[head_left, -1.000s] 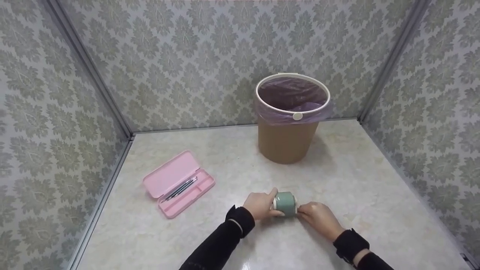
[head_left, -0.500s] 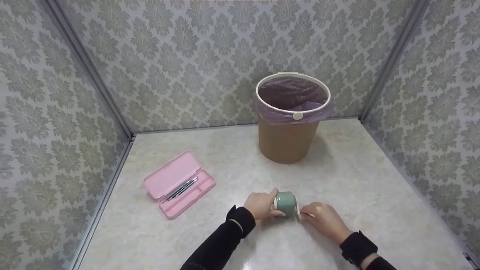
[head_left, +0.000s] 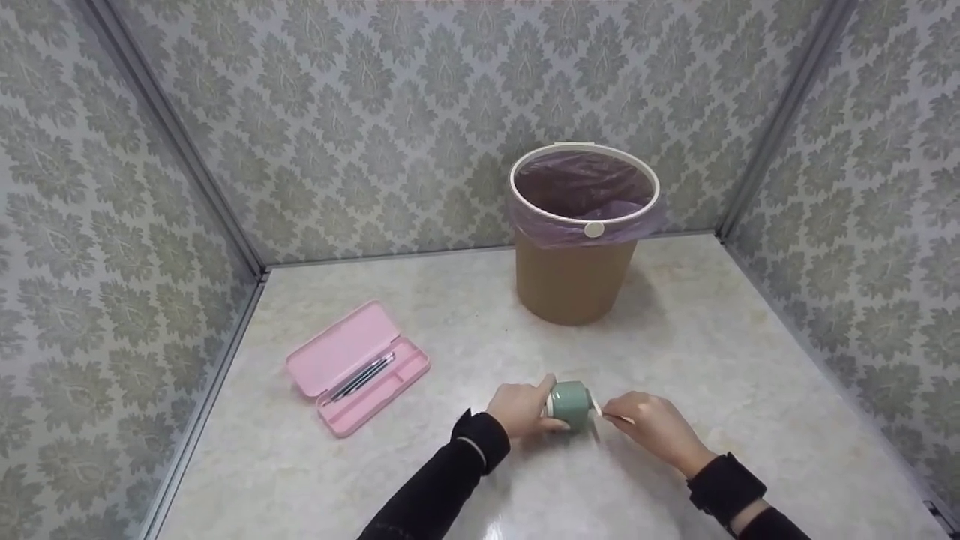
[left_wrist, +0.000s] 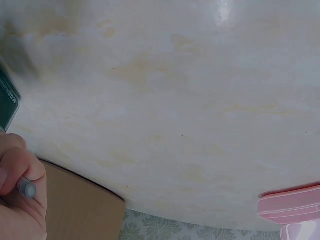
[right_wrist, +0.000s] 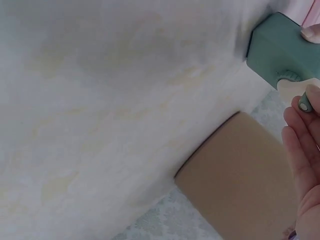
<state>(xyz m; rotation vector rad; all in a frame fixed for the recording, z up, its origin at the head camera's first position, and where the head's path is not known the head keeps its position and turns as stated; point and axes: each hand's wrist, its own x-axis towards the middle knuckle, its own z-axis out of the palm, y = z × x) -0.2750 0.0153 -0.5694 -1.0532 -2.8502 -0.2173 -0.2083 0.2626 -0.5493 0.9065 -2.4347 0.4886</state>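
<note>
A green crank pencil sharpener (head_left: 569, 403) lies at the front of the table. My left hand (head_left: 519, 409) grips its left end, fingers on the far side and thumb on the near side. In the left wrist view, the grey round end of a pencil-like stick (left_wrist: 27, 188) pokes out from the curled left fingers. How far it reaches into the sharpener is hidden. My right hand (head_left: 655, 425) pinches the knob (right_wrist: 304, 103) of the white crank arm (right_wrist: 292, 90), at the sharpener's right end.
An open pink pencil case (head_left: 345, 349) with several dark pencils (head_left: 364, 377) lies on the left of the table. Toward the back right stands a brown waste bin (head_left: 570, 285) lined with a purple bag (head_left: 555, 236). Patterned walls (head_left: 435, 120) enclose the table.
The crank has turned, its knob swinging out and upward. My right hand has shifted slightly right with it, while the left hand and sharpener stay almost in place.
</note>
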